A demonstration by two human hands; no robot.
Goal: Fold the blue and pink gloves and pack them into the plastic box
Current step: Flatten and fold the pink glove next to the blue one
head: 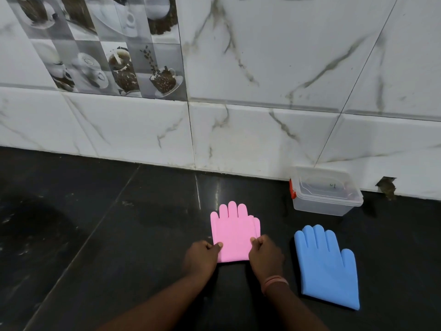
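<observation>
A pink glove (pixel 235 231) lies on the dark countertop, its cuff end doubled over the palm and its fingers pointing at the wall. My left hand (pixel 201 259) pinches the folded glove's left edge, and my right hand (pixel 266 255) pinches its right edge. To the right, a blue glove (pixel 328 266) lies flat and unfolded, fingers toward the wall. The clear plastic box (pixel 322 206) with a red latch stands open at the back right, close to the wall; it looks empty.
The black stone countertop (pixel 119 235) stretches to the left. A white marble-tiled wall (pixel 262 127) rises directly behind the box. A chipped hole (pixel 386 187) shows at the wall's base right of the box. My right wrist wears a pink band (pixel 274 283).
</observation>
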